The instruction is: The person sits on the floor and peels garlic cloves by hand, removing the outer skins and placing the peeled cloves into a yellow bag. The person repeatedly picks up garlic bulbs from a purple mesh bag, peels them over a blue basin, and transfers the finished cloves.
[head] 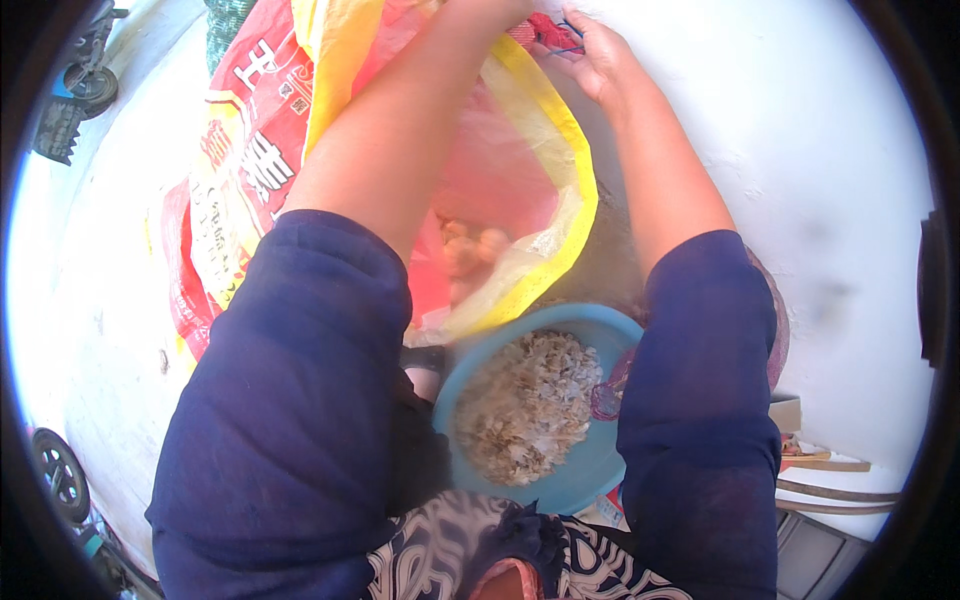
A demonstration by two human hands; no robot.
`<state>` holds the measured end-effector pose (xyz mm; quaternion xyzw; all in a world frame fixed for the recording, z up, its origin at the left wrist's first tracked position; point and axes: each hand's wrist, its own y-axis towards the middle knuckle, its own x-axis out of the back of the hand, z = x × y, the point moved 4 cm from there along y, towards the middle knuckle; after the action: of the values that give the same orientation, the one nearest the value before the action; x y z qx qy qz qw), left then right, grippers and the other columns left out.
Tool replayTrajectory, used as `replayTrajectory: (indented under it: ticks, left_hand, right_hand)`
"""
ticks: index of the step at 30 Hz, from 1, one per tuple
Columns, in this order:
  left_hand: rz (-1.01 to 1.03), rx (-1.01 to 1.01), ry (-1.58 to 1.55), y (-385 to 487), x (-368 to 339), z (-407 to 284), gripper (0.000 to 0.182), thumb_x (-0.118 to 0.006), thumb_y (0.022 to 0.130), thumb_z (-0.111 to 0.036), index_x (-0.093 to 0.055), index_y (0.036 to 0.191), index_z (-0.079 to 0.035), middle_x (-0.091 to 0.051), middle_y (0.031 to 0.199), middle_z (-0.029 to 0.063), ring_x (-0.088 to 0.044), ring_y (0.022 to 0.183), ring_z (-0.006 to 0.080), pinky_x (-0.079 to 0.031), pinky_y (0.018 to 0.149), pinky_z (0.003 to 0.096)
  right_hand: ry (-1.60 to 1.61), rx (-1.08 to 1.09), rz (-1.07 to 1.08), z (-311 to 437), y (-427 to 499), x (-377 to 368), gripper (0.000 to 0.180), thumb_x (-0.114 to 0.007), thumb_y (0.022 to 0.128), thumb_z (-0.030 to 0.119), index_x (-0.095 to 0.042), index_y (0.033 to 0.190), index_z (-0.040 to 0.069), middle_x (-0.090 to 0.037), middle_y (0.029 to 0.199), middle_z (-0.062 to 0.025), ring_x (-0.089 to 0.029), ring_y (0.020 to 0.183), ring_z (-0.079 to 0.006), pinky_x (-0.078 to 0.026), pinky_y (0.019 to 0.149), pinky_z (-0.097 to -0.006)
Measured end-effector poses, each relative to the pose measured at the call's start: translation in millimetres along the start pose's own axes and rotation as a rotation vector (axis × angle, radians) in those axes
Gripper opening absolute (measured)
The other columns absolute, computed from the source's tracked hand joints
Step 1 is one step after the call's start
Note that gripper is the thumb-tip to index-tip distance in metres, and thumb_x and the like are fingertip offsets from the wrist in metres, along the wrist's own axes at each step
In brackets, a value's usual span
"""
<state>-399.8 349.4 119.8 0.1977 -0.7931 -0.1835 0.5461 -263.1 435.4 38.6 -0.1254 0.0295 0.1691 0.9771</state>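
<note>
My right hand (596, 56) is raised at the top, its thumb and fingers around red netting (553, 34) with a blue cord or strip at it. My left arm reaches across the mouth of a large red and yellow woven plastic sack (581, 176); of my left hand (506, 9) only a part shows at the top edge, its fingers cut off. Several round, brownish-orange items (472, 247) lie inside the sack, seen through haze. Below the sack's mouth, a blue plastic basin (600, 480) holds a heap of pale, flaky pieces (532, 405). Purple-red netting (607, 390) hangs over its right side.
A white wall (810, 150) rises at the right. Green netting (223, 34) stands behind the sack. Wooden strips (832, 499) and a grey case-like object (817, 547) lie at the lower right. A black wheel (58, 476) stands at the far left.
</note>
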Motion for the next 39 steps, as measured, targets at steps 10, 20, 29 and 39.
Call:
replayTrajectory:
  ticks: [10,20,29,39]
  left_hand:
    - [-0.003,-0.013,-0.002,0.8,3.8,2.9,0.029,-0.056,0.09,-0.025,-0.075,0.103,-0.008,-0.068,0.116,0.0189,-0.064,0.109,0.0361,-0.051,0.091,0.0488]
    - [0.0,-0.014,-0.017,0.2,4.9,2.7,0.028,-0.057,0.089,-0.025,-0.075,0.103,-0.008,-0.068,0.116,0.0185,-0.065,0.108,0.0357,-0.051,0.09,0.0484]
    - [0.006,-0.015,-0.012,0.7,5.9,3.6,0.028,-0.058,0.089,-0.026,-0.075,0.103,-0.008,-0.069,0.116,0.0182,-0.065,0.108,0.0353,-0.051,0.09,0.0479]
    - [-0.002,-0.014,-0.007,4.5,9.2,4.0,0.028,-0.059,0.089,-0.026,-0.075,0.102,-0.008,-0.069,0.115,0.0178,-0.065,0.107,0.0349,-0.052,0.089,0.0475]
  right_hand:
    - [-0.069,0.04,-0.009,-1.7,18.1,-24.3,0.031,-0.069,0.094,0.013,-0.059,0.115,-0.006,-0.064,0.106,-0.0147,-0.067,0.094,-0.0296,-0.059,0.072,-0.0476]
    - [0.232,0.284,-0.107,18.4,30.1,-12.3,0.009,-0.059,0.094,0.014,-0.065,0.092,0.006,-0.063,0.073,-0.0072,-0.062,0.062,-0.0221,-0.047,0.051,-0.0344]
    - [0.206,-0.065,0.302,-12.3,63.2,-9.6,0.025,-0.067,0.096,0.017,-0.058,0.112,0.0,-0.064,0.098,-0.0105,-0.062,0.077,-0.0216,-0.054,0.062,-0.0356]
    - [0.185,0.638,0.156,98.1,-23.8,2.5,0.007,-0.059,0.099,0.013,-0.06,0.098,0.006,-0.045,0.067,0.0041,-0.043,0.056,-0.0088,-0.04,0.054,-0.025]
